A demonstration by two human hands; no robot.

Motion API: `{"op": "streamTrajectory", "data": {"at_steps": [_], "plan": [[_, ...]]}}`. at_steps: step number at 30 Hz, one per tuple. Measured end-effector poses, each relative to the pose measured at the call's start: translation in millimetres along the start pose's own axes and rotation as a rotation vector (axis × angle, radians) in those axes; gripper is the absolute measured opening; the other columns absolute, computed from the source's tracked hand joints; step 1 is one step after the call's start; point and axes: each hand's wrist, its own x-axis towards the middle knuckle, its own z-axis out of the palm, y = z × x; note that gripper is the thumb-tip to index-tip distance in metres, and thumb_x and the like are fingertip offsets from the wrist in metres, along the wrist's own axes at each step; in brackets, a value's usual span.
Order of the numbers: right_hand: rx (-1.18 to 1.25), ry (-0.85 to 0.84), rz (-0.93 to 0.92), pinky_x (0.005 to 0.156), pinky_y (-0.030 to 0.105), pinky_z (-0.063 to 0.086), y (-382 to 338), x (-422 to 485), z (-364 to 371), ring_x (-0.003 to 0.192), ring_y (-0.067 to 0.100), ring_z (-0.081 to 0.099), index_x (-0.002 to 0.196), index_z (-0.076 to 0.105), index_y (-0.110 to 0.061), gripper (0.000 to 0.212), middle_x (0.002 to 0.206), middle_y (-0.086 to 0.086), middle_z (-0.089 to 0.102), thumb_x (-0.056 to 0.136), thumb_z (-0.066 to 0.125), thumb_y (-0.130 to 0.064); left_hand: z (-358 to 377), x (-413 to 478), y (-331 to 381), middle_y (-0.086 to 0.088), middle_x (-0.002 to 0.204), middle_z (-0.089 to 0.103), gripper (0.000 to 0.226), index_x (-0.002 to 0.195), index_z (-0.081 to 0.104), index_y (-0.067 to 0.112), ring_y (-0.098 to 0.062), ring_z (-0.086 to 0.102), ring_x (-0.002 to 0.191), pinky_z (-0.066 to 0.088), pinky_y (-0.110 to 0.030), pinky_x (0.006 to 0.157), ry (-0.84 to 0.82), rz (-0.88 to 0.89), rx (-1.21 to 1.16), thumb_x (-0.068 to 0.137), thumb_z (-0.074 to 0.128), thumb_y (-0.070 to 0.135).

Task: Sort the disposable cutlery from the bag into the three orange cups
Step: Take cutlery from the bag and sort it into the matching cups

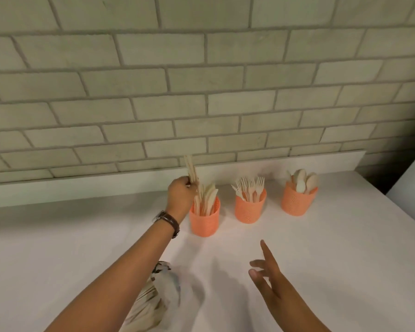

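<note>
several knives gripped in curled left fingers over packed knife cup, right fingers spread empty; may snag, tipping it.

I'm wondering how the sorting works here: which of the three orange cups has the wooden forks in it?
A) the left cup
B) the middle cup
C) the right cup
B: tines of the forks stick up from the middle cup, while the left cup holds knives and the right cup holds spoons.
</note>
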Motion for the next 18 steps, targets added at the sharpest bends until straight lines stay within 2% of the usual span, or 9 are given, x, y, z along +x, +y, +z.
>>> {"op": "streamTrajectory", "data": {"at_steps": [2, 3, 5, 7, 9, 11, 13, 15, 18], "plan": [[0.0, -0.012, 0.006, 0.09, 0.018, 0.034, 2.1, -1.6, 2.0, 0.114, -0.001, 0.049, 0.146, -0.001, -0.041, 0.082, 0.124, -0.022, 0.047, 0.074, 0.03, -0.064, 5.5, -1.1, -12.3, -0.006, 0.064, 0.055, 0.025, 0.058, 0.053, 0.014, -0.021, 0.055, 0.06, 0.046, -0.028, 0.062, -0.131, -0.103, 0.083, 0.078, 0.062, 0.003], [0.003, -0.015, 0.0, 0.089, 0.018, 0.035, 1.7, -1.8, 2.3, 0.114, -0.001, 0.049, 0.145, -0.001, -0.042, 0.081, 0.123, -0.024, 0.047, 0.074, 0.03, -0.063, 7.1, -1.8, -16.2, -0.002, 0.068, 0.053, 0.025, 0.062, 0.052, 0.017, -0.021, 0.056, 0.069, 0.05, -0.032, 0.069, -0.164, -0.136, 0.072, 0.076, 0.065, 0.001], [0.011, -0.019, -0.023, 0.088, 0.015, 0.035, -1.2, -1.5, 2.4, 0.113, -0.003, 0.049, 0.143, 0.0, -0.046, 0.076, 0.121, -0.027, 0.047, 0.075, 0.031, -0.063, 2.6, -5.0, -17.5, 0.007, 0.089, 0.051, 0.02, 0.091, 0.06, 0.011, -0.02, 0.053, 0.096, 0.05, -0.031, 0.083, -0.145, -0.141, 0.054, 0.075, 0.07, 0.002], [0.023, -0.033, -0.055, 0.086, 0.012, 0.035, -7.4, 0.7, 4.8, 0.112, -0.004, 0.049, 0.139, 0.002, -0.05, 0.07, 0.119, -0.029, 0.047, 0.077, 0.032, -0.062, -10.9, -8.2, -15.0, 0.001, 0.122, 0.052, 0.051, 0.122, 0.052, 0.001, -0.021, 0.049, 0.116, 0.044, -0.027, 0.097, -0.11, -0.126, 0.047, 0.075, 0.073, 0.006], [0.013, -0.067, -0.106, 0.087, 0.012, 0.036, -14.5, 3.8, 11.9, 0.112, -0.003, 0.05, 0.135, 0.01, -0.053, 0.058, 0.117, -0.028, 0.048, 0.084, 0.036, -0.057, -34.0, -19.5, -6.9, -0.008, 0.143, 0.041, 0.069, 0.134, 0.043, 0.002, -0.027, 0.054, 0.118, 0.043, -0.034, 0.103, -0.068, -0.123, 0.0, 0.074, 0.075, 0.013], [-0.027, -0.107, -0.181, 0.089, 0.013, 0.038, -21.5, 6.5, 23.7, 0.109, -0.002, 0.051, 0.13, 0.023, -0.054, 0.046, 0.115, -0.025, 0.052, 0.091, 0.045, -0.047, -63.4, -42.7, 2.6, -0.01, 0.133, 0.053, 0.055, 0.128, 0.053, 0.012, -0.013, 0.064, 0.089, 0.049, -0.022, 0.085, -0.013, -0.05, -0.021, 0.077, 0.073, 0.015], [-0.071, -0.135, -0.288, 0.086, 0.011, 0.04, -30.3, 6.7, 37.8, 0.103, 0.001, 0.052, 0.121, 0.04, -0.05, 0.034, 0.109, -0.022, 0.056, 0.092, 0.052, -0.039, -92.0, -78.6, 9.1, -0.003, 0.119, 0.062, 0.026, 0.102, 0.066, 0.024, 0.003, 0.058, 0.067, 0.046, -0.009, 0.067, 0.03, 0.038, -0.033, 0.08, 0.07, 0.013], [-0.092, -0.181, -0.402, 0.078, 0.008, 0.04, -39.7, 5.3, 52.8, 0.096, 0.002, 0.052, 0.111, 0.057, -0.038, 0.023, 0.101, -0.02, 0.058, 0.089, 0.053, -0.035, -118.5, -121.4, 6.6, 0.008, 0.115, 0.062, 0.017, 0.082, 0.068, 0.03, 0.006, 0.059, 0.082, 0.047, -0.013, 0.079, 0.071, 0.092, -0.025, 0.078, 0.072, 0.014], [-0.047, -0.294, -0.515, 0.077, 0.006, 0.041, -54.6, 3.5, 75.0, 0.089, 0.0, 0.056, 0.102, 0.067, -0.02, 0.027, 0.096, -0.02, 0.059, 0.086, 0.051, -0.033, -145.4, -176.2, -23.7, 0.016, 0.119, 0.057, 0.021, 0.07, 0.067, 0.04, -0.006, 0.049, 0.109, 0.038, -0.024, 0.091, 0.124, 0.066, 0.21, 0.071, 0.078, 0.022]]}}
